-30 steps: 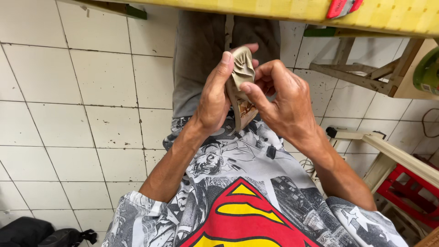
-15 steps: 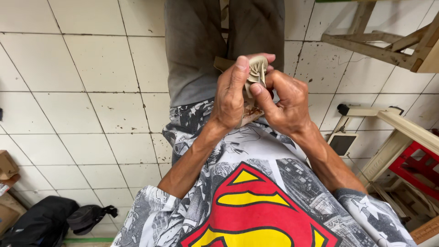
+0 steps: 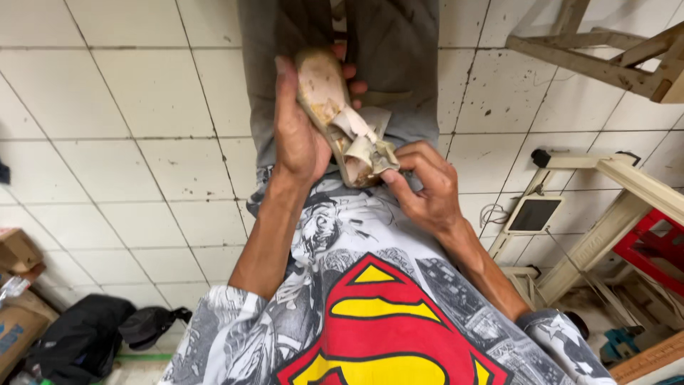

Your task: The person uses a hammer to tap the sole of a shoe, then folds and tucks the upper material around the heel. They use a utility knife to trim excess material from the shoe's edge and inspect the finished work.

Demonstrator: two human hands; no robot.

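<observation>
I am looking down at a white tiled floor [image 3: 107,178] lying well below the grip, with a black bag [image 3: 85,339] to the lower left of it. My left hand [image 3: 299,135] is clenching around a worn beige shoe [image 3: 331,107], wrapping it from the left. My right hand [image 3: 427,189] is pinching 1 torn lining flap [image 3: 370,153] at the shoe's near end, just beside the left palm.
</observation>
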